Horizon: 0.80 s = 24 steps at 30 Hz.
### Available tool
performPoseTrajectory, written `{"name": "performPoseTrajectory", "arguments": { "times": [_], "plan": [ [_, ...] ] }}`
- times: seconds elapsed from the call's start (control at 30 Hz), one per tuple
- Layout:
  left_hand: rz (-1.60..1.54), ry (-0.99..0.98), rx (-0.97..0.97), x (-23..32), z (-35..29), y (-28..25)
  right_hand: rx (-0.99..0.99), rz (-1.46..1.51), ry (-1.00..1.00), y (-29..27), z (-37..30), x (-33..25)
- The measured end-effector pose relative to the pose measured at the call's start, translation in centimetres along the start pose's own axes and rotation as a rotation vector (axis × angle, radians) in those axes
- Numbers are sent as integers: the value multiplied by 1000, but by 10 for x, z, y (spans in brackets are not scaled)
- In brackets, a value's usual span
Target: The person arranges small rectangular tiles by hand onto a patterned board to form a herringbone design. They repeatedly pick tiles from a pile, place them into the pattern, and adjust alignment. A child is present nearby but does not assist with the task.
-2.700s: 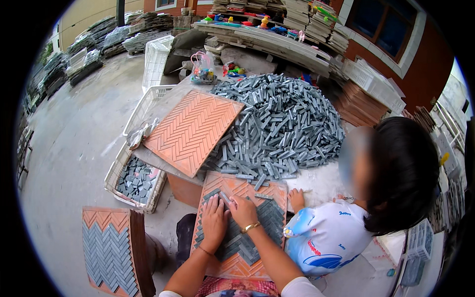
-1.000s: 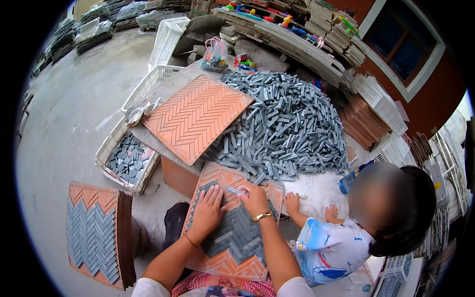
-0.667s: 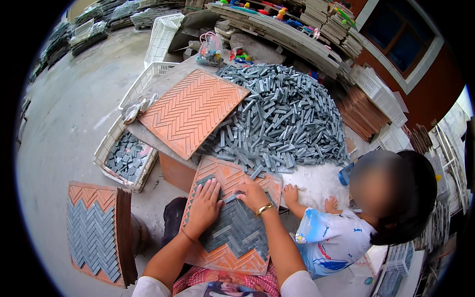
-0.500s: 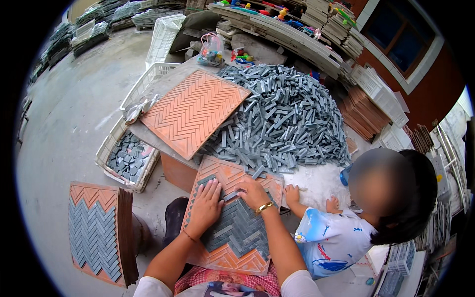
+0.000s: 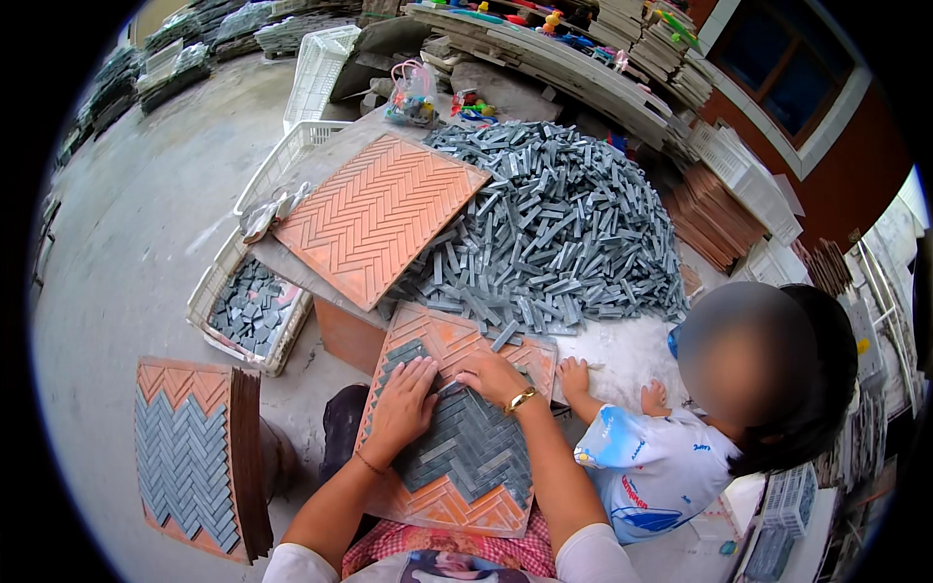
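An orange herringbone template point(image 5: 465, 328) lies tilted on my lap, its middle rows filled with grey stone strips point(image 5: 457, 447). My left hand point(image 5: 406, 396) rests flat on the left part of those rows, fingers stretched forward. Beside it, my right hand point(image 5: 494, 380) has its thumb and fingertips bent together on a single grey strip at the upper edge of the laid rows. The fingers partly cover that strip. Ahead is a large heap of loose grey strips point(image 5: 573, 233).
An unfilled orange template point(image 5: 384, 219) lies left of the heap. Stacked templates point(image 5: 190, 457) stand at lower left, near a white crate point(image 5: 206, 309) of stone pieces. A child point(image 5: 651, 466) leans close on my right, one hand point(image 5: 573, 377) by the template's edge.
My right hand has shifted slightly left, and the strip at its fingertips sits lower against the laid rows. My left hand stays about where it was. The child's head has moved slightly left.
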<state>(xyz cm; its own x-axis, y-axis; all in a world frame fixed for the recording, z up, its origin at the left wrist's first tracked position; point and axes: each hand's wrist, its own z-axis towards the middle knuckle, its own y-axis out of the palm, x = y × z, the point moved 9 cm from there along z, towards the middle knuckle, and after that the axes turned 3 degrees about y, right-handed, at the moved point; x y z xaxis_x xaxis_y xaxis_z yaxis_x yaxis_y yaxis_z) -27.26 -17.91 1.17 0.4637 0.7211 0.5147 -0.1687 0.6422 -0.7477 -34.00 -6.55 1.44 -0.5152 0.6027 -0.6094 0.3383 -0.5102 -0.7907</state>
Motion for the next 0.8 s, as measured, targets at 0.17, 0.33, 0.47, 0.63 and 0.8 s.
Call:
{"name": "performPoseTrajectory", "arguments": {
  "times": [0.17,0.33,0.47,0.63,0.8],
  "plan": [
    [43,21,-42,4,-3,3,61,107,43,-3,0,4],
    [138,44,-123,23,-25,8,138,73,91,-4,-6,3],
    [138,57,-136,29,-29,12,253,-36,79,2,-15,2],
    [167,46,-128,30,-28,11,378,93,138,-22,-25,14],
    [181,35,-148,30,-27,13,398,106,286,-18,-40,25]
  ]
}}
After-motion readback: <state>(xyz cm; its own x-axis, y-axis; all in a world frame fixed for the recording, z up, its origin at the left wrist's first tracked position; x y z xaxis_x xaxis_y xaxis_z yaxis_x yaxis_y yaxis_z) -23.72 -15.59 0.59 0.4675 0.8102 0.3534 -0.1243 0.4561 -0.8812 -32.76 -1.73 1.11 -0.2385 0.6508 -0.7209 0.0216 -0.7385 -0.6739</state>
